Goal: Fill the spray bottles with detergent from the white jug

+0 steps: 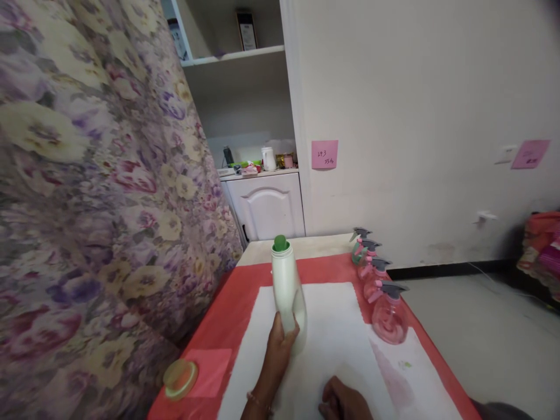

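A tall pale green bottle stands up over the white cloth, tilted slightly, with a green piece at its open threaded neck. Around the lower part of the bottle, near its handle, my left hand is closed. At the bottom of the view my right hand rests low over the white cloth, its fingers curled; whether anything is inside them is hidden. The two hands are apart, and my right hand does not touch the bottle.
Several spray bottles, the nearest one pink, line the right edge of the red-covered table. A round yellowish lid lies at the left by a pink paper. A floral curtain hangs at the left; a cabinet stands behind.
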A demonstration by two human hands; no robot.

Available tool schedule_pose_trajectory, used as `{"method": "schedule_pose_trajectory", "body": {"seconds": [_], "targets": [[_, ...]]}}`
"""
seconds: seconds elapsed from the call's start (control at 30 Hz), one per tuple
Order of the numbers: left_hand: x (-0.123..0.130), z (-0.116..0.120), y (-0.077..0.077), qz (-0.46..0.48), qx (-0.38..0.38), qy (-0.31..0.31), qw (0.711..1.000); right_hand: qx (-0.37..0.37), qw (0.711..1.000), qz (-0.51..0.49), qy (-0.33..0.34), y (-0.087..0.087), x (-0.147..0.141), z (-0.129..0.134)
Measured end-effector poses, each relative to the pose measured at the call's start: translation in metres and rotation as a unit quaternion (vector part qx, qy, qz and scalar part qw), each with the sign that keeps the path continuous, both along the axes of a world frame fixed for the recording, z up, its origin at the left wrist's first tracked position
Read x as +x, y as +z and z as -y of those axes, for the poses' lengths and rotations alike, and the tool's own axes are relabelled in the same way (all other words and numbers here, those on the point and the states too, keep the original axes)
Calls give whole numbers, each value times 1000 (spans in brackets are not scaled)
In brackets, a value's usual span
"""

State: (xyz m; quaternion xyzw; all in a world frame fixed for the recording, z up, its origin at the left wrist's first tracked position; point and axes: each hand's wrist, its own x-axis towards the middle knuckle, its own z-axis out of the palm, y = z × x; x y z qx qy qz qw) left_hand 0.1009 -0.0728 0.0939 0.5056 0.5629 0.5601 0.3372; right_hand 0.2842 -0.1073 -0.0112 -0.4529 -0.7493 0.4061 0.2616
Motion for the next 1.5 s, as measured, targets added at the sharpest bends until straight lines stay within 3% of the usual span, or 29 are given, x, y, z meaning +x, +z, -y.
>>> {"method": "schedule_pose_trajectory", "body": {"seconds": [0.23, 0.5, 0.67, 0.8, 1.0, 1.07, 1.13, 1.2, 1.3, 1.37, 1.5], "targets": [[-3, 2, 8, -15, -4, -3, 1000, -2, 1000, 7, -3, -1, -2, -2], [-7, 2, -9, -41, 1, 20, 999, 15, 1000, -6, 2, 3, 0, -3], [-7, 17, -24, -15, 21, 127, 992, 34, 999, -7, -6, 12, 1, -3], [-4, 35, -44, -3, -21, 216, 976, 25, 999, -15, -15, 21, 0, 0], [-5, 46, -68, -77, -61, 123, 987, -36, 990, -131, -22, 42, 6, 4], [-5, 48, -70, -103, -52, 97, 989, -49, 984, -170, -33, 50, 20, 0], [-5, 49, -70, -118, -48, 89, 988, -23, 977, -191, -88, 58, 43, -8], [-4, 50, -70, -125, -48, 88, 987, 25, 963, -185, -192, 63, 75, -20], [-2, 50, -71, -134, -43, 87, 986, 86, 920, -172, -342, 63, 127, -45], [-1, 49, -71, -145, -37, 80, 985, 98, 909, -172, -366, 57, 154, -63], [2, 49, -68, -177, -45, 70, 981, 97, 925, -176, -321, 42, 174, -99]]}}
